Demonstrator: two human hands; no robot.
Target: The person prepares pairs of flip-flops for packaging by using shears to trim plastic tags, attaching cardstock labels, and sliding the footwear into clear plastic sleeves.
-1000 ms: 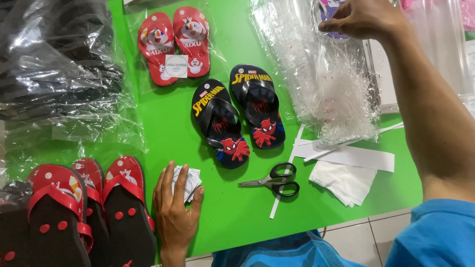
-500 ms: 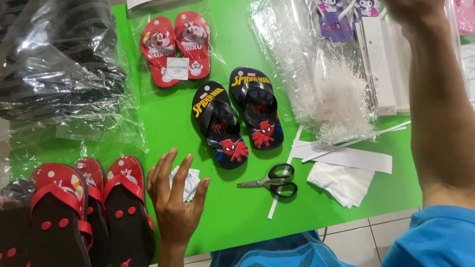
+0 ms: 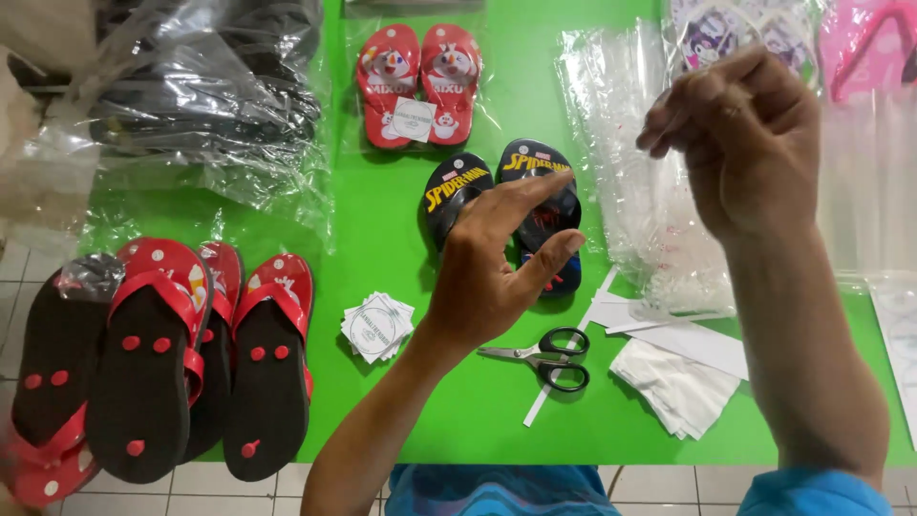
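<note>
On the green table, taking the scissors as the landmark and going left to right: far to their left, at the table's edge and partly over the tiled floor, lies a row of red flip-flops with black soles, overlapping one another. Up and to the left of the scissors sits a heap of dark sandals in clear plastic bags. Just left of the scissors rests a small stack of square white labels. Well above them, a red pair of children's flip-flops in a clear bag carries a white label.

The left hand hovers right above the scissors, raised off the table, fingers loosely spread and slightly bent, holding nothing. It partly covers the black cartoon-print flip-flops, which lie side by side above the scissors, toes pointing away.

To the right of the scissors lie white paper strips and a folded white sheet. Above these a stack of clear plastic bags spreads out. The right hand hangs high up and right of the scissors, over the bags, fingertips gathered together toward the thumb; whether they pinch anything I cannot tell. Packaged pink and purple sandals lie at the far upper right
</note>
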